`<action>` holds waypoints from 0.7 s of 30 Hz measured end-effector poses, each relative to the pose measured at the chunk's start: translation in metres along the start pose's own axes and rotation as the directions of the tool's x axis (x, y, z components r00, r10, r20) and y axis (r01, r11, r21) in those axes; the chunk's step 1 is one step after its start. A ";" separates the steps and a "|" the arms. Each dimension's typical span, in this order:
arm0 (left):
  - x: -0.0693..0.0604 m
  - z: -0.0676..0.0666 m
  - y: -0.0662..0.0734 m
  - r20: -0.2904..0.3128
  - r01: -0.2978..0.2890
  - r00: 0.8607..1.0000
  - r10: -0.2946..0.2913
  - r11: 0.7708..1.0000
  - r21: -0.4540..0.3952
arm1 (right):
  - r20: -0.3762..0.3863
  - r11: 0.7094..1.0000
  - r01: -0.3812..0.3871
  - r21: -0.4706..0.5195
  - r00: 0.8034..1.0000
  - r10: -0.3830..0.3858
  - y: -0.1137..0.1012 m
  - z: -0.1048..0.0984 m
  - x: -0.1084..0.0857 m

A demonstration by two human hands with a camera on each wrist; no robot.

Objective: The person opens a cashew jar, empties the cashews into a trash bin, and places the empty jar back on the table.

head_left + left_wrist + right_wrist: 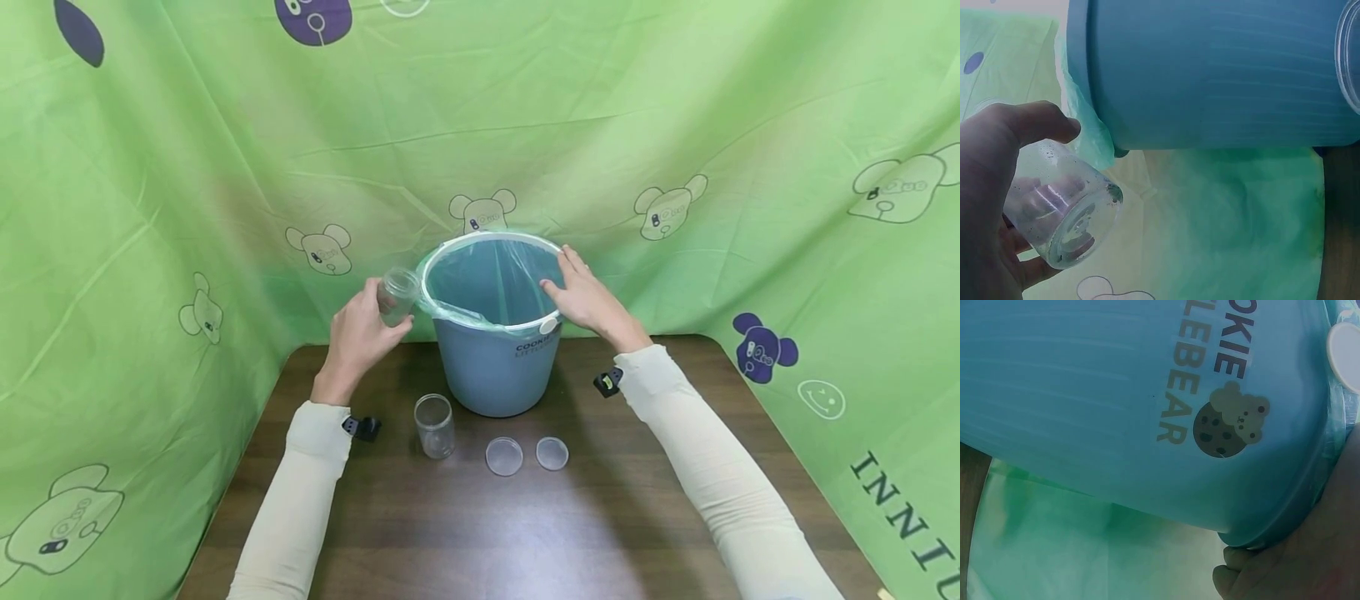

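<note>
My left hand (362,329) grips a clear jar (399,293) just left of the bin's rim, holding it tilted. Dark specks cling near the jar's base (1082,234) in the left wrist view. The blue trash bin (497,367) stands upright, lined with a thin translucent green bag (517,275) under a white rim ring (491,237). At the bin's right side, my right hand (588,300) rests on the rim, thumb over the opening and straight fingers along the outside. In the right wrist view, its fingertips (1230,575) show by the rim.
A second clear jar (435,429) stands in front of the bin on the brown wooden table (450,533). Two round clear lids (504,457) lie flat to its right. Green printed cloth (420,125) hangs behind and at both sides.
</note>
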State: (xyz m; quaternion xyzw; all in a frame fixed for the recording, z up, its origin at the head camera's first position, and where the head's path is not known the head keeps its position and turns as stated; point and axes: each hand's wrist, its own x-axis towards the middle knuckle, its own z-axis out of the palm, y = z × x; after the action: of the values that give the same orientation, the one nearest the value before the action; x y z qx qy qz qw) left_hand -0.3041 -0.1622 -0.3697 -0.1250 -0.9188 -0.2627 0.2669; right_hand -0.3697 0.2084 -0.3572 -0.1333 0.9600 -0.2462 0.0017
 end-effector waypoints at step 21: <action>-0.016 0.008 -0.006 -0.038 0.022 0.999 -0.025 0.996 -0.082 | -0.019 1.000 0.000 0.012 1.000 0.000 0.001 0.003 0.000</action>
State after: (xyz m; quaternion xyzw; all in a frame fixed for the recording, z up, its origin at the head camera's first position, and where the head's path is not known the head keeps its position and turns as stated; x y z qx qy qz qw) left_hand -0.2963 -0.1638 -0.3872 -0.1198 -0.9034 -0.3053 0.2763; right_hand -0.3696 0.2084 -0.3602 -0.1311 0.9584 -0.2533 -0.0065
